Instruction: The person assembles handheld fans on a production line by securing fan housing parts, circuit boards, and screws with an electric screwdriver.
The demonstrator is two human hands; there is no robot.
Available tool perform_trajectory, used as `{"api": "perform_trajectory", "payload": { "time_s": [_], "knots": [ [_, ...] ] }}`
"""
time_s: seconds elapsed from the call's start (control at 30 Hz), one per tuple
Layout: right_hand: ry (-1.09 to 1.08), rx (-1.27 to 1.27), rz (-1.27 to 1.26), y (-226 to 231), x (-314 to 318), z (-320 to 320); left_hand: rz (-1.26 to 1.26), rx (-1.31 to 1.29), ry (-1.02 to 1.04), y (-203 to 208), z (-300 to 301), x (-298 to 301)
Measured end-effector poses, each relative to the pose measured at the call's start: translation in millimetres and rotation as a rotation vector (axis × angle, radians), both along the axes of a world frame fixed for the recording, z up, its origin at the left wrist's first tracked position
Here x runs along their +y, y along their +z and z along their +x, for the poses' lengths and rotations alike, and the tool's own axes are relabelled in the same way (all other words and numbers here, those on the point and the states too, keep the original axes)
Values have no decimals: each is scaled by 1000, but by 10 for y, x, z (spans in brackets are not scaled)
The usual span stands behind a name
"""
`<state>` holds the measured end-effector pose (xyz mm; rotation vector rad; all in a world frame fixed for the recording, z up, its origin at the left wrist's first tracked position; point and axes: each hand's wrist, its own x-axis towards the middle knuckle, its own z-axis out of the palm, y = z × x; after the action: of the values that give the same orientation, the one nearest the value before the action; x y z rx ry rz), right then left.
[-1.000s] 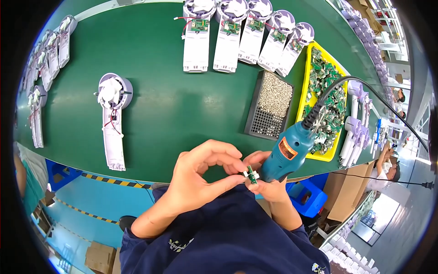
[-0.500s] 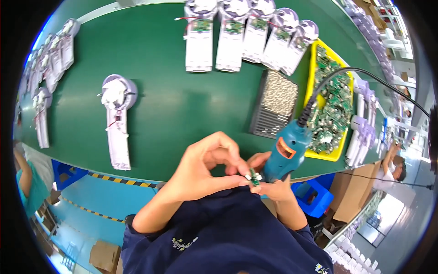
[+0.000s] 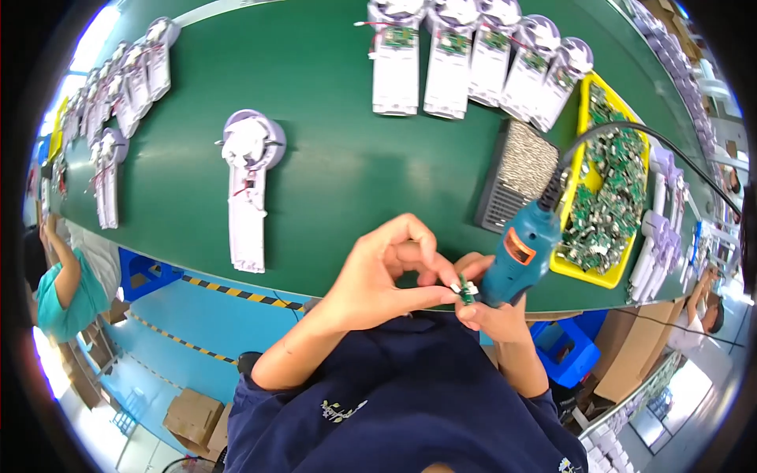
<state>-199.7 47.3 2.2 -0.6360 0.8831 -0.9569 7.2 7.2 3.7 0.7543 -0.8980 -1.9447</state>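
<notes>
My left hand (image 3: 371, 276) pinches a small green circuit board (image 3: 467, 293) with white parts between thumb and fingertips. In my right hand (image 3: 505, 322) is a teal corded power tool (image 3: 518, 256), held at a slant with its cord rising from the far end. The right thumb and fingertips come close around the little board; whether they also grip it is hard to tell. The tool's working end is hidden by my right hand. Both hands are over the table's near edge, in front of my dark blue shirt.
On the green table (image 3: 339, 181), a lilac-and-white device housing (image 3: 248, 189) lies to the left. Several similar housings (image 3: 445, 83) line the far side. A dark tray with a beige textured pad (image 3: 524, 162) sits beside a yellow bin (image 3: 611, 277) of circuit boards. Another person (image 3: 71, 284) is at far left.
The view has shifted, so table and hands appear farther right. My hands keep the same hold on the circuit board and the power tool.
</notes>
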Motion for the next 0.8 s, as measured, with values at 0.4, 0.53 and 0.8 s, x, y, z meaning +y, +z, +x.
{"api": "perform_trajectory", "payload": {
  "time_s": [0.4, 0.53, 0.8],
  "knots": [
    [-2, -2, -100, -7, -76, 27, -746, -1504, 305, 316, 1352, -135],
    [21, 17, -124, -30, -58, 30, -752, -1389, 411, 94, 1207, -63],
    [-25, 68, -78, 0, -49, 34, -762, -1158, 171, 113, 407, 101]
  ]
}}
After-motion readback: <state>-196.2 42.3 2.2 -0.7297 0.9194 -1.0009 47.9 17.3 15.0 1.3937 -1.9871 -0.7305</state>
